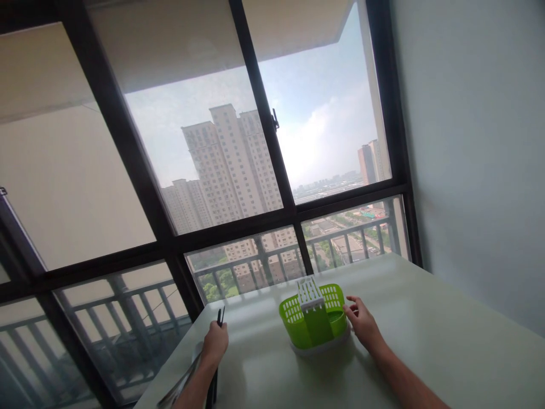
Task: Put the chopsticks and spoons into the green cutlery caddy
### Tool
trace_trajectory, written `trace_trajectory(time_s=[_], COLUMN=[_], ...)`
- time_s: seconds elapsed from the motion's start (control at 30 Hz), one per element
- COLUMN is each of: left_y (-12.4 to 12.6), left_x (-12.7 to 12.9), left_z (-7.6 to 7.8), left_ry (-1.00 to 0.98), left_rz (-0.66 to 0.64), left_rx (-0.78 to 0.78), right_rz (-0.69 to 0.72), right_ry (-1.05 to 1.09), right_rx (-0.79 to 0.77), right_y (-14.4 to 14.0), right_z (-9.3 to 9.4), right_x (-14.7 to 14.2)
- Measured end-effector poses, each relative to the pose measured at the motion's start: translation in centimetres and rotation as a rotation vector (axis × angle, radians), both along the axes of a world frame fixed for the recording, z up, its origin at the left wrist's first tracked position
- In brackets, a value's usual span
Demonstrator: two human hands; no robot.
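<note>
My left hand [215,342] is closed around a pair of black chopsticks [221,316], whose ends stick out above the fist and below the wrist. Beneath my left forearm lie shiny metal utensils [183,382], partly hidden, one with a rounded end like a spoon. A bright green utensil holder [319,329] stands upright on the table, with slotted walls, a pale grey base and a white slotted top over its middle section. At its right side is my right hand [361,322], fingers apart and curved, the fingertips at or very near the rim.
The pale, glossy table [426,335] reaches to a dark-framed window [230,230]. Outside are a balcony railing [272,258] and tall buildings [234,165]. A plain light wall [472,147] stands on the right.
</note>
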State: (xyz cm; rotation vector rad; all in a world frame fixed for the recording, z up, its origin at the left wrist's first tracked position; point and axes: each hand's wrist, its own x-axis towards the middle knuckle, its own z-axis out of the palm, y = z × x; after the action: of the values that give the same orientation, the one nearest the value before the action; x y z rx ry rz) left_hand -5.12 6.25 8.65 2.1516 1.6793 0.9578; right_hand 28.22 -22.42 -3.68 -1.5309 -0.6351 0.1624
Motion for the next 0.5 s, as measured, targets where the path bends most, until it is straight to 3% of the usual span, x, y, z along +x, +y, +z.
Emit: trace_trajectory(time_s=[0.1, 0.17, 0.33, 0.5], left_y=[-0.9, -0.9, -0.3, -2.2], left_x=[-1.3, -1.8, -1.9, 1.1], left_z=[-3.8, -5.3, -6.4, -6.9], left_ry=[0.086, 0.144, 0.227, 0.181], left_rz=[-0.049, -0.083, -0.146, -0.353], left_rx=[0.016, 0.047, 0.135, 0.207], right_rz=[0.011, 0.013, 0.012, 0.015], right_ry=[0.021, 0.028, 0.027, 0.03], right_rx=[-0.001, -0.01, -0.033, -0.028], right_y=[-0.1, -0.2, -0.1, -0.1], right_z=[0.0, 0.0, -0.3, -0.2], right_x=[-0.1, 0.0, 0.4, 0.2])
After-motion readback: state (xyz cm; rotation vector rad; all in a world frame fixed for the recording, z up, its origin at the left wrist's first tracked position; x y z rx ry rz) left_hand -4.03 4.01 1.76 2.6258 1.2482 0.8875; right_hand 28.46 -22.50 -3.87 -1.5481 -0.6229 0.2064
